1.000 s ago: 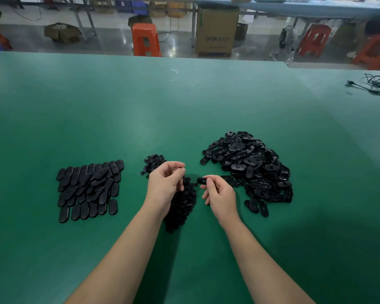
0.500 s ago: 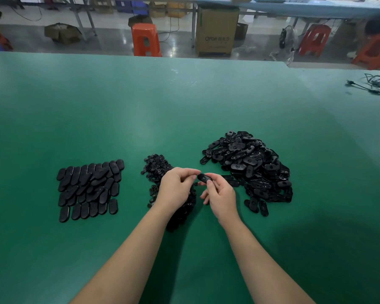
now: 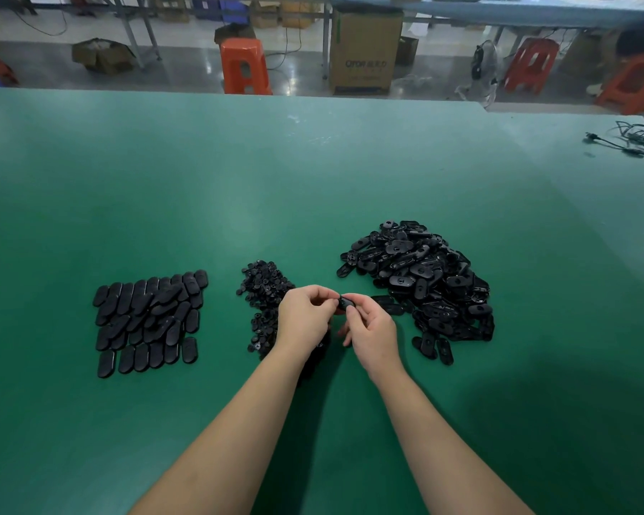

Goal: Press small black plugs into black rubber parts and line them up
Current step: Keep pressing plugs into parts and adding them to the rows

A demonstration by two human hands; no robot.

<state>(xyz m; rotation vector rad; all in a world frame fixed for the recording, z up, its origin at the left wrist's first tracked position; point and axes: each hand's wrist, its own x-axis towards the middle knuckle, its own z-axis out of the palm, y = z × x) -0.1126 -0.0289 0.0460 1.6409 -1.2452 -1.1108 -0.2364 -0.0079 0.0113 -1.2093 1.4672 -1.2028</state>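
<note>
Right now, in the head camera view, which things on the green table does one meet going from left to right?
Lined-up rubber parts → pile of small plugs → left hand → right hand → loose heap of rubber parts → black cables.

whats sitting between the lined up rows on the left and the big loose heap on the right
In the head view, the pile of small plugs lies between the lined-up rows and the loose heap, with both hands just in front holding one rubber part.

Plug pile (image 3: pixel 264 291): near part hidden under left hand (image 3: pixel 303 321). Rubber part (image 3: pixel 346 302): mostly covered by fingers; plug indiscernible.
</note>
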